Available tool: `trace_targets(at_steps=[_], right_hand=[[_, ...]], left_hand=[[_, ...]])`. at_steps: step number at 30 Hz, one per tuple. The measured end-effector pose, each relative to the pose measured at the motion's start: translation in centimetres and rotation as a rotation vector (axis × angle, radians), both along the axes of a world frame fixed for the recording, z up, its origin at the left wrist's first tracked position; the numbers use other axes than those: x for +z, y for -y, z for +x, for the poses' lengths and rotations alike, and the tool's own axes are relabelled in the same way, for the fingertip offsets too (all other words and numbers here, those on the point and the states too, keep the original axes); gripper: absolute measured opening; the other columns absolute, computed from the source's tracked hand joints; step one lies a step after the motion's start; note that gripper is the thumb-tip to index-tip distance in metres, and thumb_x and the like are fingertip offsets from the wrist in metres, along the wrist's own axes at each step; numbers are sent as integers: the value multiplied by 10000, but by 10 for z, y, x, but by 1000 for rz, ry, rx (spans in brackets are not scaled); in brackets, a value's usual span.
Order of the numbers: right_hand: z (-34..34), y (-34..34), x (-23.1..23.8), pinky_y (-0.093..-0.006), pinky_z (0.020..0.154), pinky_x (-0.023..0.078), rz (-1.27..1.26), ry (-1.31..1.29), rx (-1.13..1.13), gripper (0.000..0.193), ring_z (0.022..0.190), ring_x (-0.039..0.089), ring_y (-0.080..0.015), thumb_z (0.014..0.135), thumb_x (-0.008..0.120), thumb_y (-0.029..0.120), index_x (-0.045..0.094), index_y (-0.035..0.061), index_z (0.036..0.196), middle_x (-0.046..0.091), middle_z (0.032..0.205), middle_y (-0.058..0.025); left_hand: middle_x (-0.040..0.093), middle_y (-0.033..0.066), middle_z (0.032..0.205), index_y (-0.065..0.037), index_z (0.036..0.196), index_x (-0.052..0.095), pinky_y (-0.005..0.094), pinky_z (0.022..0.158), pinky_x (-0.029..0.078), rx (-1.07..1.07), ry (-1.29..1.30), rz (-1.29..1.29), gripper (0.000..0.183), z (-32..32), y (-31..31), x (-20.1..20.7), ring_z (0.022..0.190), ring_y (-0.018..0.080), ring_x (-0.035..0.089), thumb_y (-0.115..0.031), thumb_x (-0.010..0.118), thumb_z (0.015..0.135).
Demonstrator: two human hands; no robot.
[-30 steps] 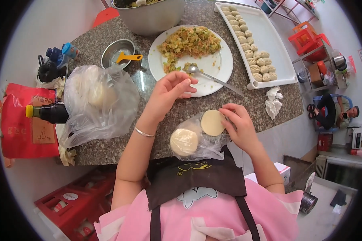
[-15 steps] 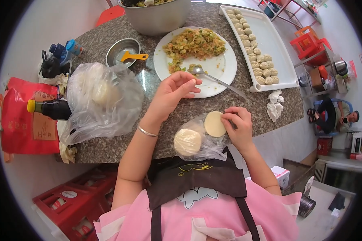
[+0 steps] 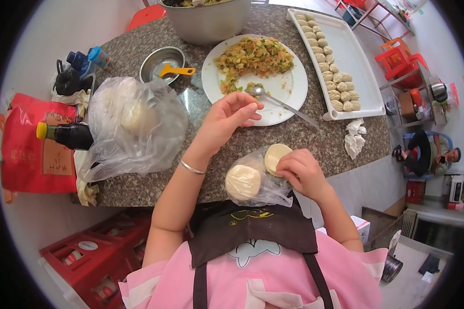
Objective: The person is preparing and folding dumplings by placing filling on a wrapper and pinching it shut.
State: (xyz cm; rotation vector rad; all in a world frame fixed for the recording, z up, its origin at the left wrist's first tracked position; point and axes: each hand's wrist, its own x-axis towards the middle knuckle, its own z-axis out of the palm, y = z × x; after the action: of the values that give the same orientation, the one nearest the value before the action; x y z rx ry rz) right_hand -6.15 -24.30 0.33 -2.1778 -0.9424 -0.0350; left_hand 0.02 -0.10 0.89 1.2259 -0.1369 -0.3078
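Observation:
A round, flat dough wrapper (image 3: 277,159) lies at the table's near edge, partly over a clear plastic bag. My right hand (image 3: 302,172) grips its right edge between bent fingers and thumb; the fingertips cover that edge. In the bag, just left of it, sits a stack of round wrappers (image 3: 243,182). My left hand (image 3: 232,116) hovers by the near rim of a white plate (image 3: 294,100), fingers loosely bent and apart, nothing visible in them. Chopped vegetable filling (image 3: 255,55) heaps on the plate, and a metal spoon (image 3: 286,105) rests across its right side.
Pleated dumplings (image 3: 340,85) line the left side of a white tray (image 3: 362,77), back right. Crumpled tissue (image 3: 354,139) lies below it. Leftward are a metal bowl (image 3: 148,67) with a yellow-handled scraper (image 3: 178,70), a dough bag (image 3: 139,121) and a dark bottle (image 3: 69,135). Behind stands a large pot (image 3: 206,23).
My right hand has shifted slightly left over the wrapper, its fingers now curled further onto the edge. My left hand stays by the plate. The whole view has shifted a little.

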Motion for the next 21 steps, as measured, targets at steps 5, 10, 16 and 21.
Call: trace_targets(at_steps=[5,10,16,21], right_hand=[[-6,7,23,-281,704,460,336,-525,-52,65,781,606,-149,806,647,22,608,39,855,632,844,-38],[30,-1,41,-222,717,480,743,-467,-546,100,817,587,-67,867,597,4,605,8,967,632,866,-12],[47,-37,32,-301,768,520,295,299,-263,154,805,651,-210,782,652,-31,627,33,921,641,830,-79],[40,-39,22,-374,799,511,381,205,-139,182,819,642,-282,714,686,-34,644,49,872,640,835,-85]], left_hand=[[624,97,1120,-46,1081,558,290,805,510,-16,0,37,242,0,1,2,969,163,627,-252,508,965],[579,158,1215,1,1042,611,355,968,424,-163,-45,-68,625,-1,2,1,1156,229,528,-502,243,993],[542,159,1276,19,1128,614,389,1067,316,-363,-148,-203,768,-7,7,-6,1212,234,481,-575,155,966],[526,96,1301,-3,1304,475,373,1051,326,-393,-150,-346,697,0,3,-2,1246,194,440,-545,176,982]])
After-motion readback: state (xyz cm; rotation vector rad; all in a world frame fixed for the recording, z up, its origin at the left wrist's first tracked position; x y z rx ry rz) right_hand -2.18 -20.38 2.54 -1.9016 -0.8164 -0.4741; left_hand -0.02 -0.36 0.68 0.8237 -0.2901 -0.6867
